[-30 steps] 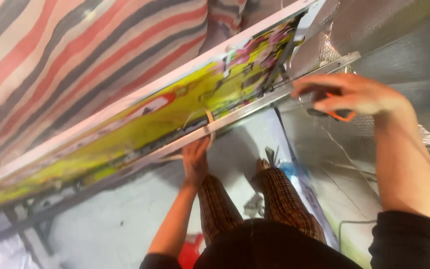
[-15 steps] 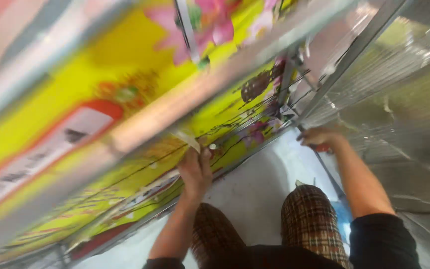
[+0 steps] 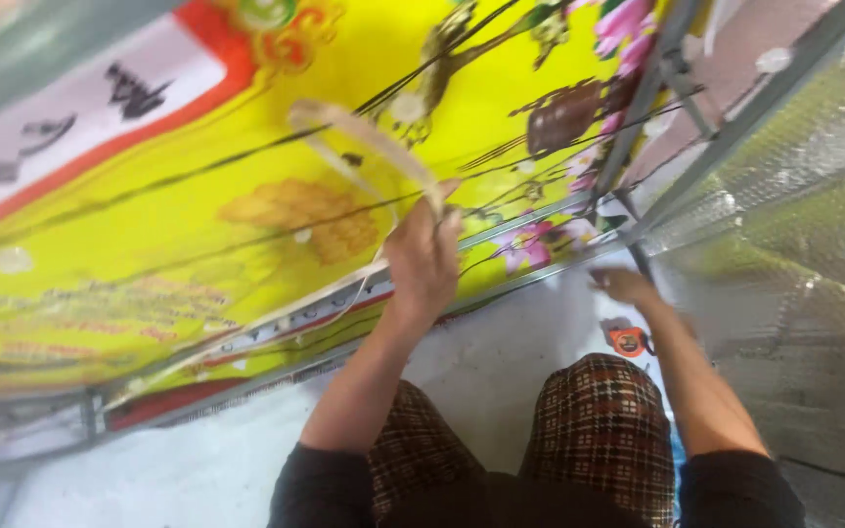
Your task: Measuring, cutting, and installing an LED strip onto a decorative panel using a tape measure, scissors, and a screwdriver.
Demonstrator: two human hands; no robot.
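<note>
My left hand pinches a pale strip at frame centre — my right hand, blurred, grip unclear, reaches toward the metal frame over the yellow banner

Left hand: a second ago it was pressed against the metal frame rail below the yellow printed banner; it is now raised onto the banner face, fingers closed on a pale strip that arcs up and to the left.

Right hand: previously lifted high at the frame's upper right, it has dropped to the lower rail, low beside the plaid-trousered knee.

View: the camera has closed in. The striped tarpaulin seen earlier has gone out of sight; the banner fills most of the picture.
</note>
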